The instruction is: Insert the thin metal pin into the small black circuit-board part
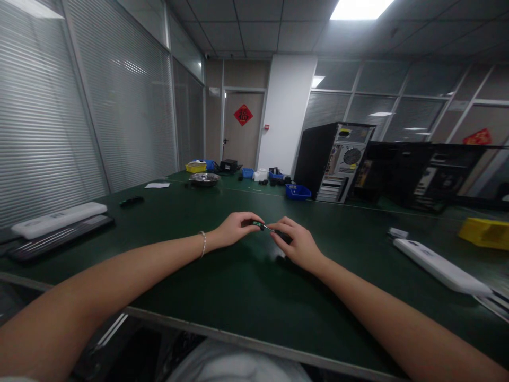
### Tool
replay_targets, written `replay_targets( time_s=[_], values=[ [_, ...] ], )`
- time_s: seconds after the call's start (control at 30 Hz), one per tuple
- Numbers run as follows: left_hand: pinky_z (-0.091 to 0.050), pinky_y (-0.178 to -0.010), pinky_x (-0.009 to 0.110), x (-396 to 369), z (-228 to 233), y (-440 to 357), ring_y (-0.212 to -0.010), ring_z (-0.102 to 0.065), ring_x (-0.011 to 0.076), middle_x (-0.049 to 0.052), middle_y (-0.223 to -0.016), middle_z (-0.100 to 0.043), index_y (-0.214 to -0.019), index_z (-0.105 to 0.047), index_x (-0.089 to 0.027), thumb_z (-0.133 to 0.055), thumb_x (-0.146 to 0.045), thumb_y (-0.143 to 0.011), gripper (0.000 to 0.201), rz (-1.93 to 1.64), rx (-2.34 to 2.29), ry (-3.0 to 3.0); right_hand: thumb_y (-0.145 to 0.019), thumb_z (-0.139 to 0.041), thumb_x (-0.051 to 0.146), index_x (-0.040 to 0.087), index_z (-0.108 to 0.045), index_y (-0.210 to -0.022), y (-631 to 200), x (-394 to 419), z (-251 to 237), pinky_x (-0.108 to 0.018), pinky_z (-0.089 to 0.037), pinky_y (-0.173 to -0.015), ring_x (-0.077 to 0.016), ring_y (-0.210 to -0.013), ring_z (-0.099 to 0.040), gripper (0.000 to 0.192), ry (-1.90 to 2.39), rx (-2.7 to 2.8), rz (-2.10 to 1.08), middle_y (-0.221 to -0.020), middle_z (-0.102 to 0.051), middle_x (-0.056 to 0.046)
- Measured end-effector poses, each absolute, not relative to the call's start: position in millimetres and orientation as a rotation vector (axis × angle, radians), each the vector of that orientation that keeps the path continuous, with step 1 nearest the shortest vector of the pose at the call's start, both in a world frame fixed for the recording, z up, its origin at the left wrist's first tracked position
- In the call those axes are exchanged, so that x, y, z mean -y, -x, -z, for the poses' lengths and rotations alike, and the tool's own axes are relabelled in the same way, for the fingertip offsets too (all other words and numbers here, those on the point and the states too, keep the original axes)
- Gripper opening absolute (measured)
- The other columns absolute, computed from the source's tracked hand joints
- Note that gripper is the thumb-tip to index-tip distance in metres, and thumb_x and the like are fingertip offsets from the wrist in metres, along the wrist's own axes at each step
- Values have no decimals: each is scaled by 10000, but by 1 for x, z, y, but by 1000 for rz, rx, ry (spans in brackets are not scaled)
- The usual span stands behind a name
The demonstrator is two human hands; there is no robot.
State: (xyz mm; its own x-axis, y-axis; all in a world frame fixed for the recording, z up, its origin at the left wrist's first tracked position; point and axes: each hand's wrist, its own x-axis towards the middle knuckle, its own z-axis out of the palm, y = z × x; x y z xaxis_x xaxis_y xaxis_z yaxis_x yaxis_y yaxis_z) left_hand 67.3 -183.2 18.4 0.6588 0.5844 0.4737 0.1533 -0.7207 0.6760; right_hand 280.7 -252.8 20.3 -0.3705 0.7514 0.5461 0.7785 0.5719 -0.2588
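My left hand (235, 228) and my right hand (297, 244) meet over the middle of a dark green table (238, 286). Between their fingertips is a small dark object (259, 225) with a green spot; the left fingers pinch one end. The right hand grips a dark, handle-like piece (283, 236) whose thin tip points at the small object. What these parts are is too small to tell. A thin bracelet (203, 244) circles my left wrist.
A white bar on a dark slab (59, 220) lies left, another white bar (439, 265) right, with a yellow bin (485, 232) behind it. Farther back stand a PC tower (338, 162), blue bins (297, 191), a metal bowl (204, 179) and a small black item (131, 201).
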Motion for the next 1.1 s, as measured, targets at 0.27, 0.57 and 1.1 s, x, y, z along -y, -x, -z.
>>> replay_targets(
  time_s=[0.27, 0.57, 1.1],
  values=[
    [-446, -839, 301, 188, -21, -66, -942, -608, 196, 64, -1023, -681, -1041, -666, -174, -587, -252, -818, 249, -961, -574, -2324, -873, -515, 256, 226, -668, -1038, -280, 249, -19, -274, -447, -664, -170, -749, -596, 228, 1183, 2156, -63, -866, -633, -43],
    [-459, -853, 301, 184, -17, -67, -947, -621, 202, 72, -1009, -693, -1023, -680, -155, -615, -252, -797, 255, -938, -534, -2168, -873, -527, 258, 198, -678, -1044, -280, 247, -13, -274, -442, -622, -168, -724, -588, 236, 1090, 2087, -194, -857, -643, -55],
    [-487, -806, 336, 186, -21, -71, -832, -614, 174, 90, -990, -648, -1036, -654, -127, -621, -234, -790, 271, -939, -474, -1918, -872, -524, 282, 201, -680, -1036, -277, 249, -17, -272, -421, -589, -164, -694, -575, 240, 1064, 2045, -209, -858, -636, -56]
  ],
)
